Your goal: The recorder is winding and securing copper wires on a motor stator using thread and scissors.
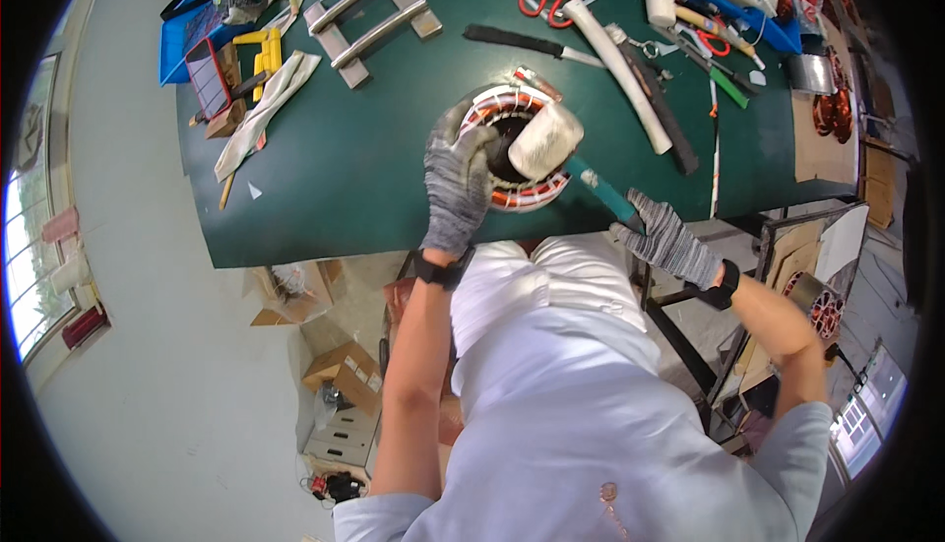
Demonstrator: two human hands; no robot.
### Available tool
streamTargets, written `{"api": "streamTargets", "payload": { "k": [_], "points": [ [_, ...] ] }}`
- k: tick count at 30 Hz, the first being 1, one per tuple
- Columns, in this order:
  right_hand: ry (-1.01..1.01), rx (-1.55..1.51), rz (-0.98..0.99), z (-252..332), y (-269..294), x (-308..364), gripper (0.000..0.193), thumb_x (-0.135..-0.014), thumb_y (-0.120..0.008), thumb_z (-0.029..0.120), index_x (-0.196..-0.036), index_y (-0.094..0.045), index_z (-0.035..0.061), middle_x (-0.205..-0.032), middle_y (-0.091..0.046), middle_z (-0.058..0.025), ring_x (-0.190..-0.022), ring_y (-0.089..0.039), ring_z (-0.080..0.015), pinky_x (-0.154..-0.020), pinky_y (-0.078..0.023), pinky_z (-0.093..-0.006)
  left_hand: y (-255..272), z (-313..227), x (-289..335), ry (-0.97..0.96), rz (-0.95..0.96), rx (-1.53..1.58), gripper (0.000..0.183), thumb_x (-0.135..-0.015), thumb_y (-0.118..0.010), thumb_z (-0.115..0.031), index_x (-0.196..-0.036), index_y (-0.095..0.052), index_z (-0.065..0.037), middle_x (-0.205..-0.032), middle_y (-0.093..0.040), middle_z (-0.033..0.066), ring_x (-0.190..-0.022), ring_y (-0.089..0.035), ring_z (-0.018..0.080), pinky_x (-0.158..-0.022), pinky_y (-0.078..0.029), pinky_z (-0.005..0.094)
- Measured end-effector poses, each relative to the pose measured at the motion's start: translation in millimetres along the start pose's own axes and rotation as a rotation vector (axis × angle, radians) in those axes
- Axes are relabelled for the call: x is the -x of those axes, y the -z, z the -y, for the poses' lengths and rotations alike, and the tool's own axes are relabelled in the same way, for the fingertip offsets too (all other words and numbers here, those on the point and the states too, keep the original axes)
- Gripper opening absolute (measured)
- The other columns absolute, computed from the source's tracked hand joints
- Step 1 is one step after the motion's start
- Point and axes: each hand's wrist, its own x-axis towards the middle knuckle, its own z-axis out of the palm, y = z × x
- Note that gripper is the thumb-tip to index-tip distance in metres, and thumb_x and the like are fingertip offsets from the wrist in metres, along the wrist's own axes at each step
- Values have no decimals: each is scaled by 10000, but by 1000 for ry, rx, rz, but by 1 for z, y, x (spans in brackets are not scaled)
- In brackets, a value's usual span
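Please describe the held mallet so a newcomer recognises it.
On the green table, near its front edge, sits a ring with orange windings. The mallet in the right hand overlaps it in view. Its teal handle sets it apart from the white tube.

Green table (pixel 325 178) — on it copper-coil ring (pixel 534 193), metal rack (pixel 379 35), red-handled scissors (pixel 549 2), white tube (pixel 620 77)

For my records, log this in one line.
left hand: holds copper-wound ring | right hand: holds mallet | mallet head: overlapping ring, contact unclear

From my distant place, I cannot read with certainty any word, label, number or sign.
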Motion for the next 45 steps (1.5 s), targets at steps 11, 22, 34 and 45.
{"api": "streamTargets", "payload": {
  "k": [11, 22, 34, 45],
  "points": [
    [-214, -529, 4, -54, -33, -61, 257, -805, -683, 238, -915, -557, 43, -558, -500, -16, -445, -498, -111, -435, -412, -254, 59, 95, 27, 225, -170, -136, 333, -863, -415, -55, -1177, -515, -6, -1259, -456, 176, -1181, -434, 306, -1030, -326, 388],
    [304, 128, -288, -72, -11, -159, 322, -817, -634, 183, -1083, -551, 22, -883, -578, -172, -806, -573, -335, -728, -474, -382, 47, 157, 47, 450, -176, -909, 487, -812, -494, -224, -1268, -436, -64, -1365, -345, 216, -1282, -278, 393, -1072, -184, 499],
    [-436, 885, 77, -8, -24, -393, 502, -907, -385, 403, -1332, -375, 135, -1236, -533, -164, -1112, -526, -305, -886, -426, -481, 57, 158, 49, 481, -200, -875, 491, -795, -505, -247, -1256, -453, -83, -1365, -336, 208, -1275, -272, 399, -1057, -193, 523],
    [-348, 479, -246, -95, -30, -389, 827, -773, -656, 425, -1416, -218, 144, -945, -593, -114, -760, -611, -201, -627, -503, -306, 41, 156, 38, 439, -178, -819, 483, -793, -506, -270, -1241, -469, -93, -1355, -354, 212, -1271, -282, 397, -1055, -195, 520]
  ]
}}
